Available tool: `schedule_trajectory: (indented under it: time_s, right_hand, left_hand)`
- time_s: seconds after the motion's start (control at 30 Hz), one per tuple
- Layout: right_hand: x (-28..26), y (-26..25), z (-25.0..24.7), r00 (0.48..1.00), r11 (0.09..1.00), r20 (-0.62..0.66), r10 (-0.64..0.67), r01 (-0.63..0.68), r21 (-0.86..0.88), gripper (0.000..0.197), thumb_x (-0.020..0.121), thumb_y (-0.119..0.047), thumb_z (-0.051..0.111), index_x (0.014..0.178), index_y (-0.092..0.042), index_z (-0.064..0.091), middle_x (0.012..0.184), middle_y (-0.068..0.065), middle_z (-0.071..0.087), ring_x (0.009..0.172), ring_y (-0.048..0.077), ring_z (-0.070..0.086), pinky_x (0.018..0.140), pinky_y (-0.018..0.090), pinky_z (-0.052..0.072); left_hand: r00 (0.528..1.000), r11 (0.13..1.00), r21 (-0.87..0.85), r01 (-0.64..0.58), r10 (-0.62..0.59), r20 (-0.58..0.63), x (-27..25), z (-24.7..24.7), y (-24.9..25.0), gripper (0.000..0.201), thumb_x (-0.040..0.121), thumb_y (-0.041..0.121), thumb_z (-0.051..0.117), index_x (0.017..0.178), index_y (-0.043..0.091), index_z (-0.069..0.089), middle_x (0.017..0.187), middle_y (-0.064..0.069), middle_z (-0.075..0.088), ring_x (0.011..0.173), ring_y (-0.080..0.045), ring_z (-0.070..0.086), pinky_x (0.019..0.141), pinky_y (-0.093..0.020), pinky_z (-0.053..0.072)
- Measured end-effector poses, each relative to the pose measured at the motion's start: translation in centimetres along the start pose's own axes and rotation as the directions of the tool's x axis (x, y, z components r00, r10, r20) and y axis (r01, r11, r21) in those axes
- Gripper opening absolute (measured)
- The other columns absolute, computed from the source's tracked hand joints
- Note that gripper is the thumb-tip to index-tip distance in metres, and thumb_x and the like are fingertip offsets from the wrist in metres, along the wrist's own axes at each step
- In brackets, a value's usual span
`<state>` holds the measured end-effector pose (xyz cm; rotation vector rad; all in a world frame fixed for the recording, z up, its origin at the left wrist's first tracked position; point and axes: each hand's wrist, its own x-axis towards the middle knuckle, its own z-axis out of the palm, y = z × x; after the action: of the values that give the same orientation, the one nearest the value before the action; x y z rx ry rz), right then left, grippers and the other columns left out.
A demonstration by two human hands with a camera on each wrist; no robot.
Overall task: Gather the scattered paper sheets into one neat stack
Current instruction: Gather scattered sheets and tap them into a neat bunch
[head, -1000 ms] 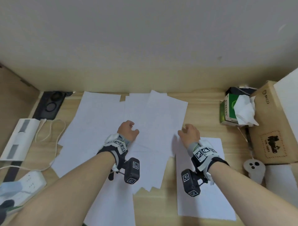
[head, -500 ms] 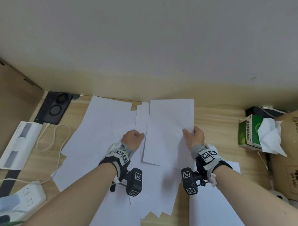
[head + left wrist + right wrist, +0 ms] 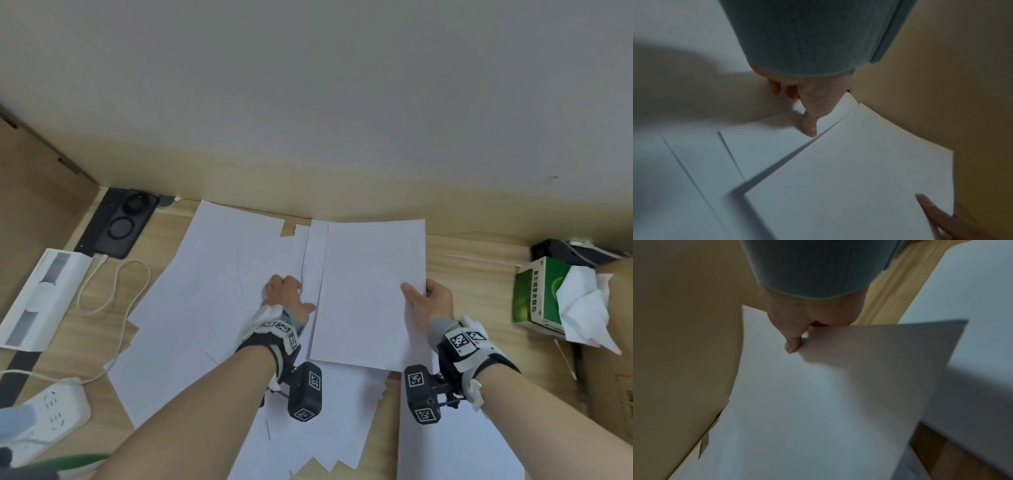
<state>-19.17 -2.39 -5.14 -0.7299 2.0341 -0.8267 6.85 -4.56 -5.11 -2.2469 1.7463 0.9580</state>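
Right hand (image 3: pixel 428 301) pinches top sheet (image 3: pixel 370 291) — green box (image 3: pixel 534 294) label seemingly unreadable.

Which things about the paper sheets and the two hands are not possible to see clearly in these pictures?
- Left hand fingertips: in the head view they curl under the hand, and the left wrist view is blurred.
- Right hand fingers: hidden beneath the top sheet; only the thumb shows.
- Number of paper sheets: they overlap, and the arms cover some.
- Sheet at lower right: cut off by the head view's bottom edge.
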Motion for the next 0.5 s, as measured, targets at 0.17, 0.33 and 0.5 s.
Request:
schedule_trajectory:
  time_s: [0.17,0.33,0.5]
  right_hand:
    - [-0.3,-0.7,2.2,0.999,0.998,-0.011,0.033,-0.034,-0.061,0.026,0.077,-0.027,0.069,0.080,-0.001,0.067,0.078,0.018,0.072,0.067,0.028,0.063,0.064,0.040,0.052]
    - [-1.5,-1.4,3.8,0.999,0.984,-0.019,0.042,-0.044,-0.171,0.033,0.082,-0.025,0.069,0.104,-0.001,0.065,0.100,0.015,0.070,0.089,0.033,0.064,0.070,0.033,0.044]
    - [-1.5,-1.4,3.8,0.998,0.957,0.015,0.068,-0.061,-0.284,0.044,0.081,-0.034,0.069,0.111,-0.003,0.058,0.108,0.014,0.066,0.099,0.035,0.063,0.076,0.035,0.046]
  left_hand:
    - [0.995,0.987,-0.151,0.056,-0.042,0.092,0.0,-0.7,0.4,0.019,0.074,0.012,0.060,0.069,0.024,0.046,0.074,0.006,0.042,0.064,-0.012,0.044,0.061,-0.026,0.035]
    - [0.971,0.882,-0.442,0.160,-0.062,0.229,-0.9,-0.1,0.8,0.065,0.093,0.044,0.050,0.146,0.010,0.033,0.150,-0.004,0.037,0.136,-0.027,0.039,0.109,-0.033,0.033]
    - [0.980,0.847,-0.523,0.092,0.015,0.196,-2.1,0.7,0.9,0.089,0.084,0.057,0.058,0.150,0.012,0.022,0.158,-0.004,0.024,0.145,-0.023,0.025,0.117,-0.036,0.024]
